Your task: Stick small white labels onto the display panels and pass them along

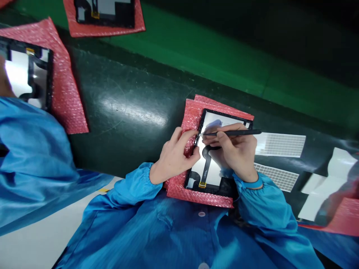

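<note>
Black tweezers (241, 132) are held in my right hand (238, 149), their tip at the left edge of a black-framed panel (214, 168). The panel has a silvery back, a black curved flex cable (206, 164) and a gold connector (202, 185). It lies on red bubble wrap (199, 196). My left hand (179, 157) rests at the panel's left side, thumb and index finger apart and touching its edge near the tweezers' tip. Whether something small sits at the tip is too fine to tell.
Two white gridded sticker sheets (284, 145) lie right of the panel, with white paper strips (319, 194) farther right. Another person's blue sleeve (33, 142) is at the left, near a second panel (42, 76) on red wrap. A third panel (123, 15) lies at the top.
</note>
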The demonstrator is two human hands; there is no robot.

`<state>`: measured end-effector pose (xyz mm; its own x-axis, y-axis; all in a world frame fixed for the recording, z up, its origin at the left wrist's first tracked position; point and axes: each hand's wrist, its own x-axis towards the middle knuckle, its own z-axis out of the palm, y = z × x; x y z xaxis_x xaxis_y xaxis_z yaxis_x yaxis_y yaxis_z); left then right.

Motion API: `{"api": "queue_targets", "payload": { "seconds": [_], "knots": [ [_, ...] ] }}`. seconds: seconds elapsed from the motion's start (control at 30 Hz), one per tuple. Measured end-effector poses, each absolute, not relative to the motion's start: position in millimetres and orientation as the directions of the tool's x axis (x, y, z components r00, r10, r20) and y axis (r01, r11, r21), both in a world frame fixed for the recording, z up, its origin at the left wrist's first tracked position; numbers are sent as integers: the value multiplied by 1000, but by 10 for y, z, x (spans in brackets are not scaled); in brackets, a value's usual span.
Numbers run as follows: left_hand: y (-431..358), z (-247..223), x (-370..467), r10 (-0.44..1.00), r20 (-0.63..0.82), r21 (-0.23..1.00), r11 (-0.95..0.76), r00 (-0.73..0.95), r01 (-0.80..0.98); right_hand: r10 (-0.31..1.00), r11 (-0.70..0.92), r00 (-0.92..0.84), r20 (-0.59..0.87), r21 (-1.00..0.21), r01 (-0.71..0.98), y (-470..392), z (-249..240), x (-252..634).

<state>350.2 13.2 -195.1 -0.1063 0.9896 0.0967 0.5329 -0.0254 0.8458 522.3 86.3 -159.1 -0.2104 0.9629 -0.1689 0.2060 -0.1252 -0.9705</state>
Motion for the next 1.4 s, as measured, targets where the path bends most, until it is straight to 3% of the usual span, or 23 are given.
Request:
{"api": "queue_targets", "payload": {
  "seconds": [0.23,0.47,0.77,1.0,1.1,1.23,1.4],
  "knots": [
    [109,-1958,3511,985,137,812,-50,-105,582,963,-127,-202,-178,-962,241,865,-1561,5207],
    [72,-2040,3517,952,300,651,-158,-60,742,967,-98,-206,-150,-966,241,866,-1586,5208],
    [66,-2045,3508,965,262,586,-142,-21,798,966,-132,-200,-163,-978,160,887,-1620,5210],
    [42,-2040,3485,979,205,603,-121,-7,789,999,52,-12,52,-997,51,837,-1437,5654],
    [25,-2037,3483,977,214,628,-121,-22,769,993,88,75,96,-991,103,762,-1415,6138],
    [9,-2032,3506,967,251,624,-130,-40,770,995,43,76,59,-981,188,539,-1539,6792],
    [-11,-2011,3523,963,263,595,-117,-55,795,985,-119,-103,-140,-975,188,175,-1807,7113]
  ]
}}
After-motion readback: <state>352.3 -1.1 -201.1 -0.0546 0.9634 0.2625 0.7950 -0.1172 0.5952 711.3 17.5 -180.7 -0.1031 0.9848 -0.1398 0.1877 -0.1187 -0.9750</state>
